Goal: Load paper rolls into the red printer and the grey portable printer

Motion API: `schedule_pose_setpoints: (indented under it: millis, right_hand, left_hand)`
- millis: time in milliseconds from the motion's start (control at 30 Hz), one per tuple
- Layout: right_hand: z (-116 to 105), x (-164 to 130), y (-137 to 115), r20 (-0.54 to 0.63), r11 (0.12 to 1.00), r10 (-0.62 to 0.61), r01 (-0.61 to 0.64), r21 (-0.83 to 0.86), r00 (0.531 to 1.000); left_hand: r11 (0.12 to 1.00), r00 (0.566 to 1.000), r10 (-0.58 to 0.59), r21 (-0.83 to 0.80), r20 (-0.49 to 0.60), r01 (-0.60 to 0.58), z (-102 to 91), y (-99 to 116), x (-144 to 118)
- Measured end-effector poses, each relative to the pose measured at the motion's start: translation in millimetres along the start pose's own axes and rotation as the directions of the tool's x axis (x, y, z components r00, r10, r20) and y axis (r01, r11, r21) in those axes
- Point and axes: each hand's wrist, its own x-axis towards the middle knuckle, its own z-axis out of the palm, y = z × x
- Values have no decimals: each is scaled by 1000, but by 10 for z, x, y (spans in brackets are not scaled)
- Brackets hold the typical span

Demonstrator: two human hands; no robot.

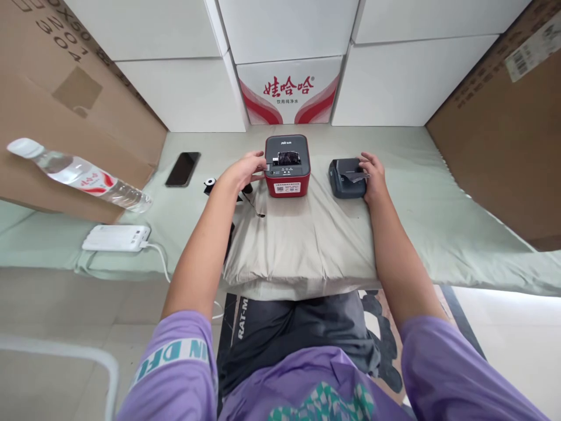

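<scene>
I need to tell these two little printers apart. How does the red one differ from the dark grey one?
The red printer has a red body with a dark top and a white label on its front; the grey printer is dark grey all over. The red one is taller and boxier, the grey one lower and smaller. The left hand touches the red one, the right hand the grey one. Both sit on the pale cloth.

Red printer (287, 166) matt plastic; grey printer (346, 178) matt plastic; pillow (302, 240) soft wrinkled cloth; phone (183, 169) glossy.

White boxes (175, 35) behind green sheet (438, 210)
</scene>
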Motion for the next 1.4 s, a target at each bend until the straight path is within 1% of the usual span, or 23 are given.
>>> schedule_pose_setpoints:
  millis: [100,167,367,433,500,600,633,700,767,800,867,933,1000,1100,1167,1200,1300,1400]
  right_hand:
    - [4,-2,0,-11,1000,7,-6,6,1000]
    - [6,1,10,-22,1000,15,-14,19,1000]
    - [17,-13,26,-37,999,13,-12,45,999]
    - [31,-20,20,-53,999,15,-13,52,998]
    - [45,-21,16,-69,998,19,-15,65,997]
    - [55,-7,15,-70,997,26,-20,81,997]
    - [55,-2,15,-64,997,25,-20,81,998]
    - [55,6,12,-55,997,19,-15,75,998]
    - [57,4,4,-47,998,16,-13,65,999]
    - [59,-1,-2,-43,998,18,-15,62,999]
    - [67,-15,-16,-36,998,28,-25,65,999]
    - [75,-28,-27,-40,996,36,-33,79,999]
    - [81,-33,-30,-46,995,39,-35,92,998]
    - [80,-20,-14,-31,996,34,-31,80,999]
    - [74,-1,6,-23,997,23,-21,68,999]
    - [70,8,17,-22,998,17,-15,66,1000]
    - [58,26,37,-21,998,13,-11,60,1000]
    - [49,27,36,-13,998,23,-22,59,1000]
  left_hand:
    - [1000,1000,0,-26,7,0,75,-11,-21]
    - [999,1000,27,-27,-7,-27,111,-22,-51]
    - [998,993,22,-60,-114,-29,218,-66,-125]
    - [997,991,22,-67,-133,-31,244,-79,-133]
    - [997,990,29,-62,-137,-37,245,-86,-135]
    - [999,989,27,-39,-145,-33,188,-72,-125]
    - [998,988,50,-21,-148,-53,158,-56,-113]
    - [990,980,140,55,-144,-133,101,-7,-68]
    - [955,962,247,197,-116,-221,68,60,16]
    - [930,955,281,273,-91,-247,66,94,69]
    - [890,952,304,361,-18,-278,90,151,180]
    - [888,955,290,353,68,-295,136,181,262]
    - [904,950,284,294,127,-310,179,181,294]
    - [912,944,304,245,130,-328,213,169,282]
    - [907,946,300,270,123,-323,226,189,284]
    - [900,946,294,294,135,-322,235,213,294]
    - [904,951,239,313,194,-291,280,314,348]
    - [937,969,156,281,194,-207,311,397,414]
